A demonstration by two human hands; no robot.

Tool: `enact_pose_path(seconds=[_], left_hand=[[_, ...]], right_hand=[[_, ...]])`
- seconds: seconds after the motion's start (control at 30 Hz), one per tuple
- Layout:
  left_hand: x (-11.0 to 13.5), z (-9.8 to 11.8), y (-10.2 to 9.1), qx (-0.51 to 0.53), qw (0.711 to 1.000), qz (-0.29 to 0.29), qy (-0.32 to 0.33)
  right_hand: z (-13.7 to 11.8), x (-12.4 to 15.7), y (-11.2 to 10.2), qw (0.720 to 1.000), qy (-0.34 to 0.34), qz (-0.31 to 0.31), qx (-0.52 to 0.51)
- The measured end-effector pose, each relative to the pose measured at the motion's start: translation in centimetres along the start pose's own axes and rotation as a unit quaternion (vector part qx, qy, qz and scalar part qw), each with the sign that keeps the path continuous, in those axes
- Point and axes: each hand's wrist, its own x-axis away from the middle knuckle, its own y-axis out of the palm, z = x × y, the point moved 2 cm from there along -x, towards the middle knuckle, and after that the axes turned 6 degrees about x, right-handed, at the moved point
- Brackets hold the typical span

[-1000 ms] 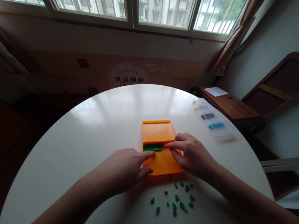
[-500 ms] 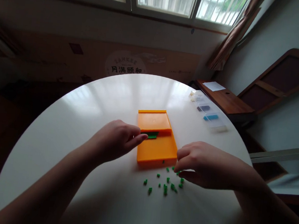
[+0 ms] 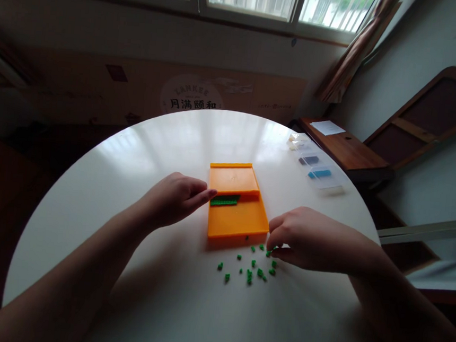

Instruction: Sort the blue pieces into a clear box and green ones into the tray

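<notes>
An orange flat box lies in the middle of the round white table, its sliding lid pushed back so a strip of green studded plate shows. My left hand rests against the box's left edge, fingers loosely curled and pointing at the green strip. My right hand sits just right of the box's near corner, fingers pinched over one of several small green bricks scattered in front of the box.
Clear bags of small parts, one blue and one dark, lie at the table's far right. Beyond them stands a brown side table with a paper sheet. A window and a curtain fill the back wall.
My right hand has left the orange box and come down to the loose green bricks. My left hand moved up along the box's left edge. The view tilted down.
</notes>
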Motion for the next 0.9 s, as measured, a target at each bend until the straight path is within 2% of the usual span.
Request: enact_pose_path(seconds=[0.4,0.67,0.8,0.9], left_hand=[[0.0,0.1,-0.1,0.000,1.000,-0.012,-0.007],[-0.1,0.3,0.1,-0.007,0.999,-0.044,-0.014],[0.0,0.2,0.4,-0.026,0.997,-0.064,-0.022],[0.1,0.3,0.6,-0.024,0.995,-0.090,-0.037]], right_hand=[[0.2,-0.3,0.6,1.000,0.006,0.017,0.022],[-0.4,-0.4,0.7,0.997,0.029,0.017,0.063],[-0.7,-0.2,-0.1,0.999,0.011,0.026,0.022],[-0.3,-0.1,-1.2,0.998,0.008,0.055,-0.020]])
